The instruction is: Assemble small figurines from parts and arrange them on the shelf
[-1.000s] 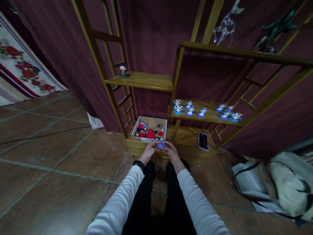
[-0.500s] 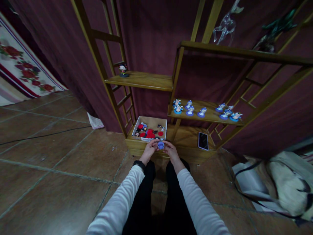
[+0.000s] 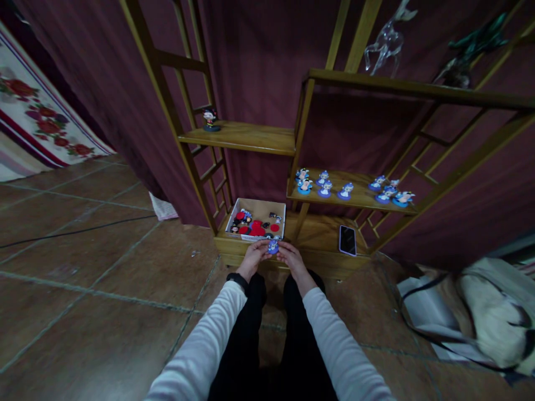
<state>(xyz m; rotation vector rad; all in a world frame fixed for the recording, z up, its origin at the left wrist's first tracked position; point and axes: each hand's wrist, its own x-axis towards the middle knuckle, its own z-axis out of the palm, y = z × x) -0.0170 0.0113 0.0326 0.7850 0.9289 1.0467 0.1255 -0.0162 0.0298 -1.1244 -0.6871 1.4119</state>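
A small purple figurine (image 3: 273, 247) is held between both hands, just in front of the box. My left hand (image 3: 256, 257) grips its left side, and a black band circles that wrist. From the other side, the fingers of my right hand (image 3: 291, 258) close on the same figurine. Right behind the hands, an open cardboard box (image 3: 267, 207) holds several small figures and red round pieces (image 3: 257, 227). Several purple and blue figurines (image 3: 325, 189) stand on the middle shelf to the right. One dark and red figurine (image 3: 210, 120) stands on the upper left shelf.
The wooden shelf unit (image 3: 246, 136) stands against a dark red curtain. A phone (image 3: 348, 240) lies on its lowest board. A glass animal (image 3: 385, 47) and a green ornament (image 3: 480, 42) stand up high. Bags (image 3: 489, 312) lie on the floor at right; a cable (image 3: 83, 230) runs left.
The figurine has been turned in my fingers: its purple base faced me before, and now its side or front shows. The hands have stayed almost in place.
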